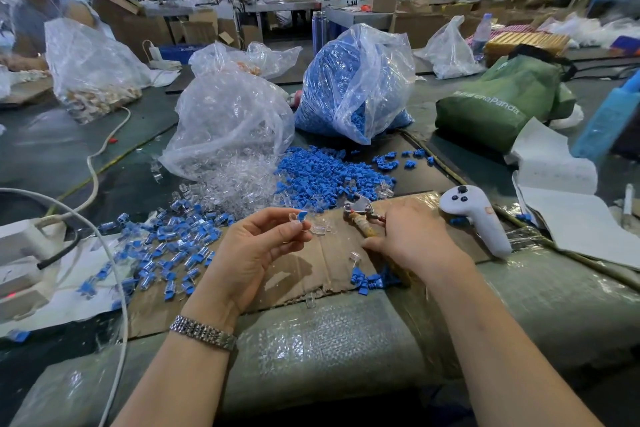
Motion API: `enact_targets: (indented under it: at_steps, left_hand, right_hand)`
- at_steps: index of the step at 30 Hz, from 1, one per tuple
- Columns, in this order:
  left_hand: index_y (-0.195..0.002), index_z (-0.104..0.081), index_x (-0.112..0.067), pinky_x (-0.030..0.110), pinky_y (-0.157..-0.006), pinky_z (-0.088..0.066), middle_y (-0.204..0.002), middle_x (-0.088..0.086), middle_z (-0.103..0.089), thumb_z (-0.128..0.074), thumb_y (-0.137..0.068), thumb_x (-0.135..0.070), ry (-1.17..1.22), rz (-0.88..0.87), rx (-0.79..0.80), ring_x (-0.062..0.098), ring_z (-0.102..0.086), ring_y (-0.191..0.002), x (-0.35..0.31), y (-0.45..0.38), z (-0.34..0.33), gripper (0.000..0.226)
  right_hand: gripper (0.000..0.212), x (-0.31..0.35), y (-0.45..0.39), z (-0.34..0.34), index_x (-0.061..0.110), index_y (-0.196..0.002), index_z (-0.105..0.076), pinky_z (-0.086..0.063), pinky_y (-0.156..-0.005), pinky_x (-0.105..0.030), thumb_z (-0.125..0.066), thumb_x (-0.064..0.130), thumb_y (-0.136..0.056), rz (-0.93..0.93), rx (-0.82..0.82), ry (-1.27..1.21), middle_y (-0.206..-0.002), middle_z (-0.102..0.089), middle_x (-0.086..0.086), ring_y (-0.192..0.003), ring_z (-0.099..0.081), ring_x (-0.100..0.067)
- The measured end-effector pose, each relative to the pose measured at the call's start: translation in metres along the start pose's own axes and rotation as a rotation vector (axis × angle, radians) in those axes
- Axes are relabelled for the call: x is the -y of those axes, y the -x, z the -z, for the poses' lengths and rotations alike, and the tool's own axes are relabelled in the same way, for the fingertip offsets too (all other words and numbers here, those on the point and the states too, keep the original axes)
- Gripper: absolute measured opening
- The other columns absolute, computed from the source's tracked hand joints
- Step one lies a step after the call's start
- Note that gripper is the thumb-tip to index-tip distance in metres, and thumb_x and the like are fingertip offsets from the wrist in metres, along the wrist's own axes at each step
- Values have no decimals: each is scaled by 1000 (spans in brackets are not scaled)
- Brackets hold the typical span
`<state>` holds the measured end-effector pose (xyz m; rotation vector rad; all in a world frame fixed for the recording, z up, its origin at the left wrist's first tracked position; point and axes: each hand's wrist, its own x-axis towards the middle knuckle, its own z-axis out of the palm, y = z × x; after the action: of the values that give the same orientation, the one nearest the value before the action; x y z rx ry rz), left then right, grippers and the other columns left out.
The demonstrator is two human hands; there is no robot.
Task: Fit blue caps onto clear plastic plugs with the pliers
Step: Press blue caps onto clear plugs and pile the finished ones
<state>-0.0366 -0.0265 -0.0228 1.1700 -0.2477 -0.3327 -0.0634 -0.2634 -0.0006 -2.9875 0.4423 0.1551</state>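
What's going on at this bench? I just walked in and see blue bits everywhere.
A person is fitting blue caps onto clear plugs. The left hand pinches a clear plug with a blue cap at its fingertips. The right hand grips the pliers over the cardboard sheet. A heap of capped plugs lies to the left.

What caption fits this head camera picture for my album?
Left hand pinches a clear plug with blue cap; right hand grips pliers.

Glossy clear plastic plugs (239, 180); matt blue caps (322, 173); shiny metal pliers (358, 206); rough brown cardboard (311, 267).
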Motion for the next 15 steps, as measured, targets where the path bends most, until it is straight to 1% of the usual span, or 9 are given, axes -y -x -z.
enact_targets:
  at_steps: [2,3,6,8,9,10,11,13,15]
  left_hand:
    - [-98,-80,-8,30,-78,-61,-107,25,-74,-81,-76,-9,17,4,-38,29,-74,-91,0,0,2,23]
    - [-97,-80,-10,30,-78,-60,-108,24,-74,-78,-78,-8,28,7,-58,29,-74,-92,0,-1,2,19]
    - [-94,-81,-13,30,-78,-61,-109,22,-74,-77,-78,-8,96,13,-120,27,-74,-93,0,-2,4,17]
    - [-94,-80,-10,29,-78,-62,-109,21,-74,-76,-77,-6,159,21,-135,26,-74,-93,-2,-2,5,17]
    - [-95,-79,-9,29,-77,-62,-109,20,-75,-75,-78,-5,183,22,-133,26,-74,-94,-3,-2,5,18]
    - [-95,-78,-8,29,-77,-62,-108,19,-75,-74,-78,-4,202,23,-131,25,-74,-94,-4,-2,5,18]
    - [-94,-78,-9,29,-78,-62,-106,17,-75,-73,-78,-3,217,20,-132,24,-75,-94,-5,-2,5,17]
    - [-89,-79,-12,30,-82,-62,-102,12,-77,-71,-78,-3,240,11,-134,21,-75,-93,-6,-2,4,16]
    - [-89,-76,-13,30,-83,-60,-99,9,-77,-70,-78,-2,249,2,-130,18,-74,-93,-7,-2,3,17]
  right_hand:
    - [39,-1,-2,0,15,-90,-55,-51,-90,-44,-67,52,-90,38,-26,-17,-112,-61,-11,-103,-55,-26]
    - [34,-1,-2,2,16,-81,-51,-50,-84,-42,-66,46,-90,47,-20,-52,-102,-61,-10,-94,-54,-24]
    - [25,-3,-4,12,15,-78,-57,-49,-66,-37,-58,34,-93,69,7,-257,-80,-61,-7,-71,-53,-21]
    - [25,-4,-1,22,11,-78,-58,-52,-63,-41,-58,28,-97,68,53,-519,-68,-56,-4,-60,-55,-20]
    - [23,-2,3,27,7,-82,-60,-57,-66,-44,-57,23,-98,84,108,-647,-68,-57,-5,-57,-59,-19]
    - [20,0,8,33,2,-91,-63,-61,-66,-44,-57,20,-100,117,194,-748,-72,-60,-7,-58,-63,-18]
    - [20,4,14,38,-1,-100,-63,-62,-65,-37,-57,19,-101,163,302,-799,-78,-63,-10,-62,-67,-16]
    - [23,14,26,43,0,-108,-62,-61,-69,-27,-56,22,-103,266,477,-767,-93,-69,-15,-76,-71,-18]
    - [23,25,36,43,1,-107,-62,-62,-76,-30,-54,23,-105,338,542,-723,-104,-74,-17,-85,-73,-19]
